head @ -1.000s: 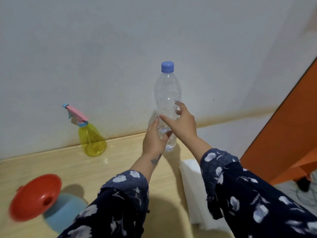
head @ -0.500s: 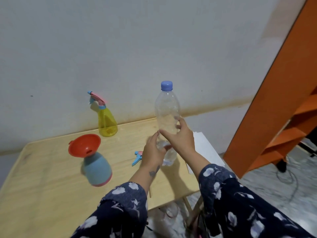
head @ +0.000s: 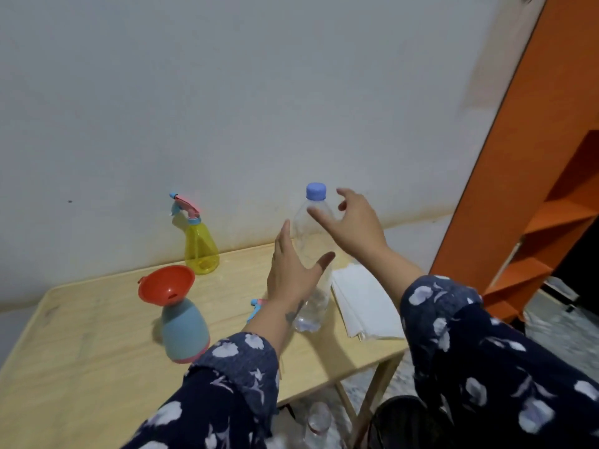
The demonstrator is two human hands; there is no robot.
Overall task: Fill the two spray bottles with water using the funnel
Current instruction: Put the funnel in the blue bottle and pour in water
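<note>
While the clear water bottle (head: 311, 254) stands upright near the worktop's (head: 97, 351) right edge, both hands are spread and grip nothing: the left hand (head: 291, 270) beside its middle, the right hand (head: 353, 225) near its blue cap (head: 316, 191). The red funnel (head: 167, 284) sits in the blue spray bottle (head: 184, 328); the yellow spray bottle (head: 199, 244) stands at the back edge.

Clear water bottle (head: 311, 254), blue cap on, upright on table, nearly empty. Blue spray bottle (head: 184, 328) upright, head off, orange funnel (head: 167, 284) tilted in its neck. Yellow spray bottle (head: 200, 251) by wall, pink/blue trigger head fitted
</note>
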